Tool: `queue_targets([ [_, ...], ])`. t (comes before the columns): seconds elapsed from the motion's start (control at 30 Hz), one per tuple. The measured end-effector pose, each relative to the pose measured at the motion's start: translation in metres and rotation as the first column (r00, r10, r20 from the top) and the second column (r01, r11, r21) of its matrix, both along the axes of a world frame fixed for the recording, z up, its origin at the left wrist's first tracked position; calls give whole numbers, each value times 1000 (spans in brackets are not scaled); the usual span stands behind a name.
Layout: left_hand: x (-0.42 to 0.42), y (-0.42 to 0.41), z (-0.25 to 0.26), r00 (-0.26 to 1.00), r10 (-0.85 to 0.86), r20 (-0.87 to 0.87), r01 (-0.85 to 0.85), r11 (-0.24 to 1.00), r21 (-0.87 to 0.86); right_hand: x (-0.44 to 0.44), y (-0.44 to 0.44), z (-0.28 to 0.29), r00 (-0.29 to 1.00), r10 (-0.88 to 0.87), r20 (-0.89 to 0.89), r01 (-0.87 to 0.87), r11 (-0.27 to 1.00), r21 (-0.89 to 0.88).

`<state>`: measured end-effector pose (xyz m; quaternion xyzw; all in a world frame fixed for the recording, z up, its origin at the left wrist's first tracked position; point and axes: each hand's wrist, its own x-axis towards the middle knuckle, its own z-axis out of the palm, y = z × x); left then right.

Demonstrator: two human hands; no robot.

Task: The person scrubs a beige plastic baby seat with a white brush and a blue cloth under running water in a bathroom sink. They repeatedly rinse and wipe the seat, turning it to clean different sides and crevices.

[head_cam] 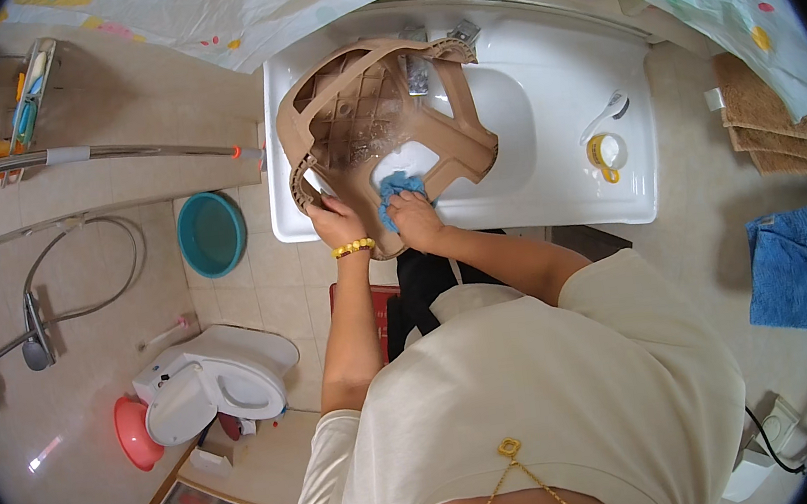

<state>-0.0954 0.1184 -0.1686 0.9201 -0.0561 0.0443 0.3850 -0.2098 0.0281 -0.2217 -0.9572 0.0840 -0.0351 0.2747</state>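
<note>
A brown plastic stool [434,135] lies tilted in the white sink [576,178], its ribbed underside facing up. Water wets the ribbed inside below the metal faucet [417,73]. My left hand [337,222], with a yellow bead bracelet at the wrist, grips the stool's near left edge. A crumpled blue cloth [395,186] is under my right hand [416,220], pressed against a near leg of the stool. The fingers of my right hand are bunched over the cloth and partly hide it.
On the sink's right side are a white-handled brush [606,114] and a yellow cup [605,158]. A teal bucket [212,234] holding water stands left of the sink. A toilet [238,385] is at lower left. Towels [798,268] hang at right; a patterned curtain [313,6] spans the top.
</note>
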Motion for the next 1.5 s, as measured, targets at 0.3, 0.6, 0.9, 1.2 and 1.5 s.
queue_targets([
  [0.3, 3, 15, -14, 995, -96, -7, 95, 993, -74, -31, -113, -16, 971, 206, -124, -226, 958, -177],
  [0.6, -1, 9, -11, 999, -30, 34, 30, 999, -24, -20, -19, -7, 999, -40, -6, 40, 998, 57],
  [0.9, 5, 11, -21, 983, -73, 166, 75, 997, -4, -20, -48, -7, 961, 272, 53, -268, 864, 425],
  [1.2, 20, 0, 62, 989, -117, -86, 122, 991, 51, 62, -102, -3, 979, -177, -100, 186, 979, 83],
  [1.5, 58, -3, 112, 959, -226, -173, 226, 974, -22, 116, -120, -25, 910, 68, -409, 38, 969, 244],
])
